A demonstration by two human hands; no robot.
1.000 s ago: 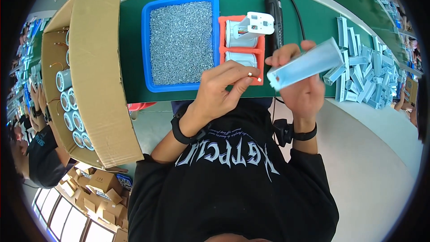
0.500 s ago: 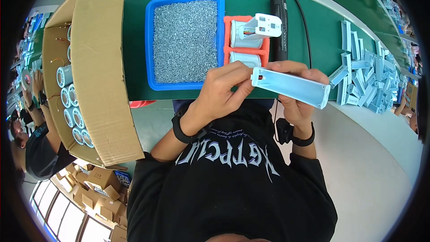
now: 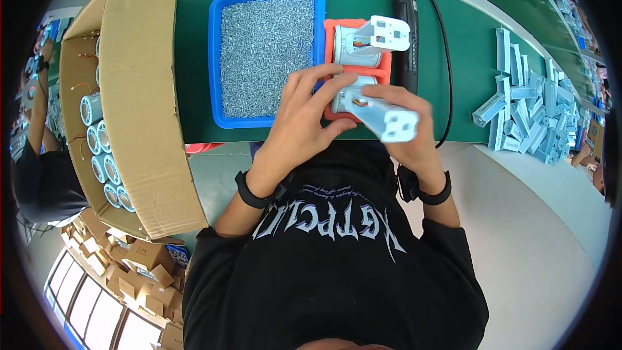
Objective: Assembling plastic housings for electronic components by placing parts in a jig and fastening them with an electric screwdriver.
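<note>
My right hand [image 3: 414, 126] is closed around a pale blue channel-shaped bracket [image 3: 376, 115], its holed end tilted toward me. The bracket's other end meets a pale cylindrical part [image 3: 346, 98] with wires at its face, seated in the near pocket of a red holder [image 3: 385, 72]. My left hand [image 3: 301, 110] curls around that cylinder's left side, thumb and fingertips against it. In the far pocket, a second cylinder [image 3: 346, 45] has a white bracket [image 3: 390, 34] standing on it. My fingers partly hide the joint between bracket and near cylinder.
A blue tray [image 3: 213, 58] full of small metal screws lies left of the holder. Right of it is a black power screwdriver [image 3: 405, 39] with a cable. Loose brackets [image 3: 528, 110] are heaped at the right. A cardboard box [image 3: 139, 97] of cylinders stands left; a co-worker [image 3: 48, 181] is beyond.
The bracket has moved from in front of me, left and away, onto the near cylinder, and has turned. My left hand has let go of the bracket and moved to the cylinder.
</note>
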